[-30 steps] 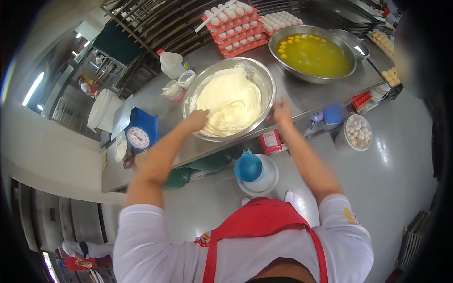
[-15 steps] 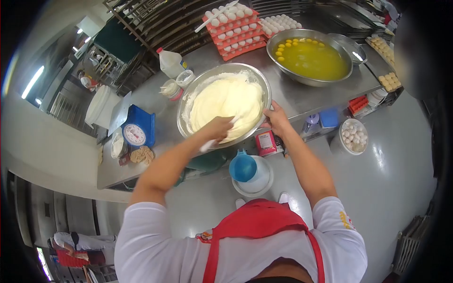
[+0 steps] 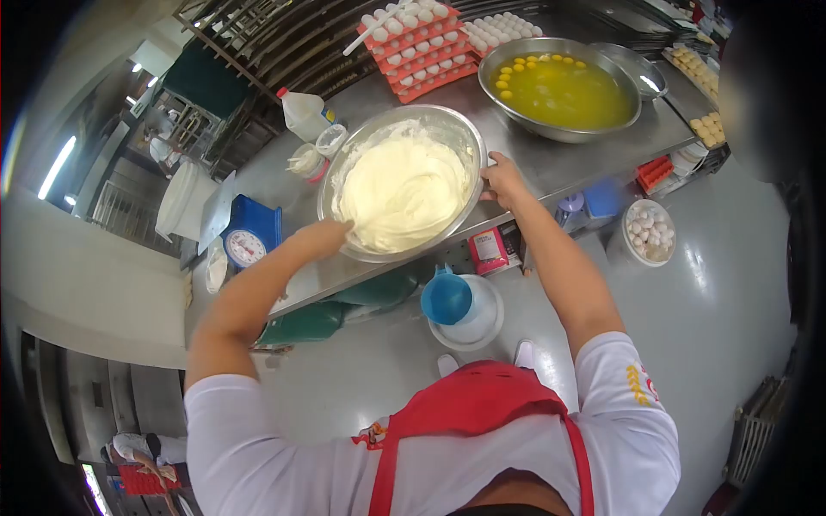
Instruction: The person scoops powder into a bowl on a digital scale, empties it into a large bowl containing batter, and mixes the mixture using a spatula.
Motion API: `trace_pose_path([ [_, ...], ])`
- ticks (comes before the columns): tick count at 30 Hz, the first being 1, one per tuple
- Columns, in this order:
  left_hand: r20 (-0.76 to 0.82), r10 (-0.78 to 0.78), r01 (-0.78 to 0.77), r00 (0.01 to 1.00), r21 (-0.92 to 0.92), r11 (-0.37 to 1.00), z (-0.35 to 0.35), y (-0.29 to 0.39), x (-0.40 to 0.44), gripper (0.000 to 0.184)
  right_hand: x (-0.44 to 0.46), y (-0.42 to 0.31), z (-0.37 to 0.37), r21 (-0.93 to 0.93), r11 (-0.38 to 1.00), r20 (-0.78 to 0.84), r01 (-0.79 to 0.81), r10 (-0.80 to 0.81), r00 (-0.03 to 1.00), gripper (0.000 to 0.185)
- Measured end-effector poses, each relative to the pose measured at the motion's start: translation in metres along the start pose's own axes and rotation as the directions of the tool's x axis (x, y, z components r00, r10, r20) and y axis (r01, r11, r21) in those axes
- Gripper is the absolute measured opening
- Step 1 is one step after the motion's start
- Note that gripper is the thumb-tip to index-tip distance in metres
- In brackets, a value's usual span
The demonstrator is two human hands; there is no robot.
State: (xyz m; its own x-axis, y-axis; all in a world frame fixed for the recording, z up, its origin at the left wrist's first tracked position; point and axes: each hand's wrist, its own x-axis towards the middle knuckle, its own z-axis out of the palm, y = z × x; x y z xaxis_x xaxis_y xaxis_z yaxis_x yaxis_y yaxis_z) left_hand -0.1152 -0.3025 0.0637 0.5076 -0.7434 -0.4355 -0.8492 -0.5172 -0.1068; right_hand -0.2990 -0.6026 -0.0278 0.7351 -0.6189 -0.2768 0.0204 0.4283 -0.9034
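Observation:
A large metal bowl (image 3: 471, 129) of pale, creamy batter (image 3: 400, 185) sits near the front edge of the steel table. At the bowl's lower left rim is my left hand (image 3: 323, 239), fingers closed and slightly blurred; what it holds blends into the batter and I cannot make it out. My right hand (image 3: 503, 181) grips the bowl's right rim, thumb and fingers pressed around it. Smooth swirls mark the batter's surface.
Behind stand stacked red egg trays (image 3: 422, 64) and a metal bowl of cracked eggs (image 3: 559, 95). A jug (image 3: 303, 116), small tubs and a blue scale (image 3: 258, 228) are left. Below are a blue pitcher (image 3: 446, 298) and an egg bucket (image 3: 641, 232). Another person (image 3: 142, 451) is lower left.
My left hand, seen half a second ago over the batter with a white utensil, has moved left to the rim. My right hand, earlier blurred beside the bowl, now grips its rim.

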Motion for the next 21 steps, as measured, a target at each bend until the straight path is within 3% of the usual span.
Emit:
trace_pose_path([
  [2,0.031,0.348,-0.349,0.937,0.026,0.937,0.008,-0.019,-0.012,0.045,-0.004,0.0,0.001,-0.048,0.997,0.075,-0.068,0.071,0.995,0.054],
  [3,0.036,0.34,-0.341,0.94,0.016,0.94,0.004,-0.008,-0.017,0.045,-0.008,0.003,0.001,-0.05,0.998,0.098,-0.037,0.041,0.994,0.055],
  [5,0.177,0.176,-0.112,0.968,-0.322,0.94,-0.014,0.034,-0.022,0.045,-0.02,0.011,0.002,-0.052,0.999,0.116,-0.007,0.013,0.993,0.056],
  [6,0.176,0.177,-0.114,0.968,-0.322,0.94,-0.009,0.047,-0.014,0.045,-0.026,0.014,0.004,-0.021,1.0,0.129,-0.011,0.013,0.992,0.057],
  [8,0.082,0.16,-0.086,0.984,-0.565,0.821,0.002,0.065,0.004,0.044,-0.035,0.016,0.007,0.008,1.0,0.141,-0.008,0.006,0.99,0.058],
  [11,0.032,0.038,-0.01,0.999,-0.614,0.789,0.006,0.067,0.038,0.044,-0.049,0.026,0.015,0.059,0.998,0.117,0.025,-0.032,0.993,0.053],
  [13,0.022,0.001,0.012,1.0,-0.548,0.836,0.011,0.048,0.054,0.044,-0.06,0.032,0.026,0.026,0.999,-0.034,0.042,-0.042,0.999,0.04],
  [14,-0.18,0.089,-0.136,0.98,-0.266,0.954,0.03,0.023,0.069,0.044,-0.063,0.04,0.026,0.026,0.999,-0.032,0.04,-0.039,0.999,0.04],
  [15,-0.342,0.228,-0.219,0.912,0.065,0.974,0.038,0.008,0.078,0.043,-0.06,0.049,0.026,0.148,0.989,0.027,0.013,-0.018,0.999,0.035],
  [16,-0.158,0.039,-0.046,0.987,-0.037,0.998,0.014,0.02,0.056,0.042,-0.057,0.05,0.028,0.263,0.965,0.09,-0.019,-0.006,0.996,0.03],
  [19,-0.134,0.062,-0.056,0.989,0.046,0.997,0.014,-0.019,0.02,0.044,-0.057,0.056,0.031,0.363,0.932,0.065,-0.009,-0.016,0.998,0.029],
  [21,-0.032,0.283,-0.28,0.959,0.066,0.958,0.013,-0.044,0.005,0.047,-0.065,0.044,0.034,0.348,0.937,0.051,-0.02,0.003,0.999,0.027],
])
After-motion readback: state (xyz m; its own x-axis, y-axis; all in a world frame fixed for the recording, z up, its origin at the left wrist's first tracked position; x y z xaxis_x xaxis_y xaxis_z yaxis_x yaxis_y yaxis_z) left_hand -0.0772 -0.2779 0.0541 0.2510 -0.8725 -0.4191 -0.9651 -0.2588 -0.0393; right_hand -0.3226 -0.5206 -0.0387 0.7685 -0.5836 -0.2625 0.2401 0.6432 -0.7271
